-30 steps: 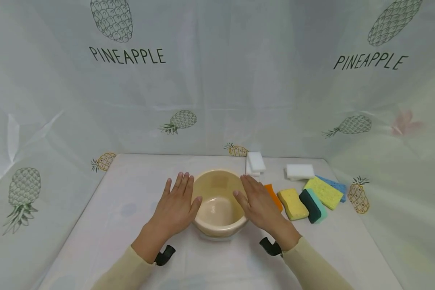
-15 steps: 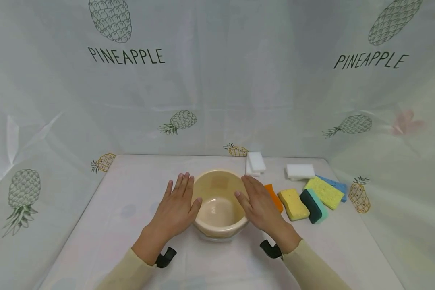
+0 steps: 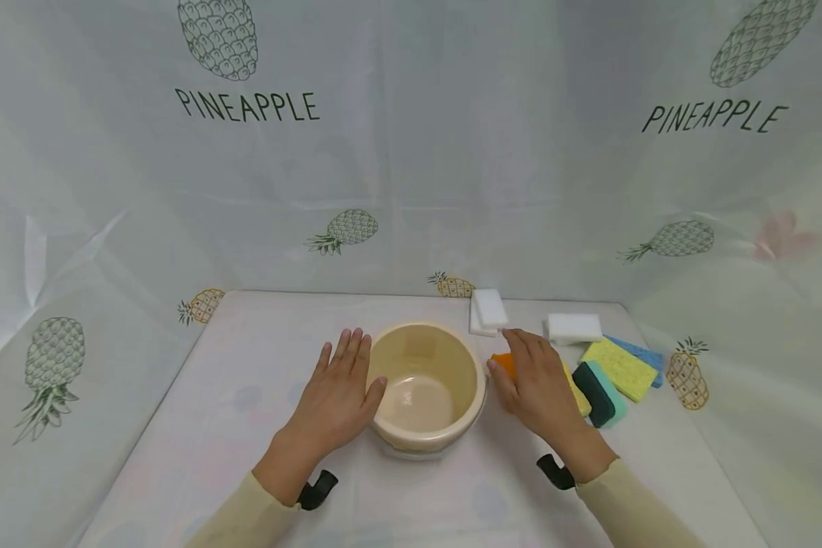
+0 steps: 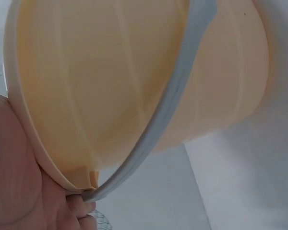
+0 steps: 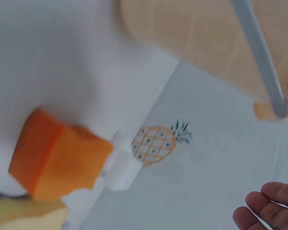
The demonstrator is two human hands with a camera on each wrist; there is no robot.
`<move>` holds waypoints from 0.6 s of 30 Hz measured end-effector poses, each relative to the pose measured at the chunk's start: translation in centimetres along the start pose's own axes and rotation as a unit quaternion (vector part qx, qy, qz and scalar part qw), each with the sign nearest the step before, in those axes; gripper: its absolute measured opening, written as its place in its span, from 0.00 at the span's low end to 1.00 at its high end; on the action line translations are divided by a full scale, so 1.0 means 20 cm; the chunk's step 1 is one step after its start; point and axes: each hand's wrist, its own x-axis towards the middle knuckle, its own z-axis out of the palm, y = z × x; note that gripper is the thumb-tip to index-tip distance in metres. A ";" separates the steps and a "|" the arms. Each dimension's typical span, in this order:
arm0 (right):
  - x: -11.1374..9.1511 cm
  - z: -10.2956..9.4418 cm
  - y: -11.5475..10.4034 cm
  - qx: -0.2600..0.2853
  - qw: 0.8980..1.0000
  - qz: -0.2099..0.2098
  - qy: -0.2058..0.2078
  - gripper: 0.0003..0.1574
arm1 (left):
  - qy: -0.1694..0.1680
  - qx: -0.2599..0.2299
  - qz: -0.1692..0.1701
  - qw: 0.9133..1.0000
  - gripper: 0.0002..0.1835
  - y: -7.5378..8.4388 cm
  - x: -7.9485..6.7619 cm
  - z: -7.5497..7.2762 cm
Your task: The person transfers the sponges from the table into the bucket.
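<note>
A cream-coloured bucket (image 3: 428,439) stands upright in the middle of the table in the head view. Its grey handle (image 4: 161,115) hangs down along the outer wall in the left wrist view. My left hand (image 3: 332,399) lies against the left of the rim, fingers straight. Apart from the bucket on its right side, my right hand (image 3: 548,392) hovers with relaxed fingers and holds nothing. Beneath it an orange sponge (image 5: 62,158) and a yellow sponge (image 3: 578,394) are partly hidden in the head view.
Right of the right hand lie a green and black sponge (image 3: 600,394), a flat yellow-green sponge (image 3: 619,367) and a blue sponge (image 3: 637,353). White sponge blocks (image 3: 573,327) sit toward the back edge. A pineapple-printed sheet (image 3: 452,152) hangs behind the table.
My right hand has left the bucket's rim and moved right, over the orange and yellow sponges. The left hand stays at the bucket. The head view has shifted slightly.
</note>
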 end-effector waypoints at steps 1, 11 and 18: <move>0.00 -0.01 0.02 -0.012 1.000 -0.004 0.003 0.38 | 0.000 0.002 0.000 1.000 0.40 0.00 0.00 0.00; -0.04 -0.07 0.28 -0.120 0.991 -0.038 0.049 0.40 | -0.006 0.016 -0.004 1.000 0.42 0.02 -0.01 0.00; -0.06 -0.16 0.57 -0.166 0.973 -0.101 0.125 0.44 | 0.008 0.017 -0.003 1.000 0.42 0.01 -0.01 0.01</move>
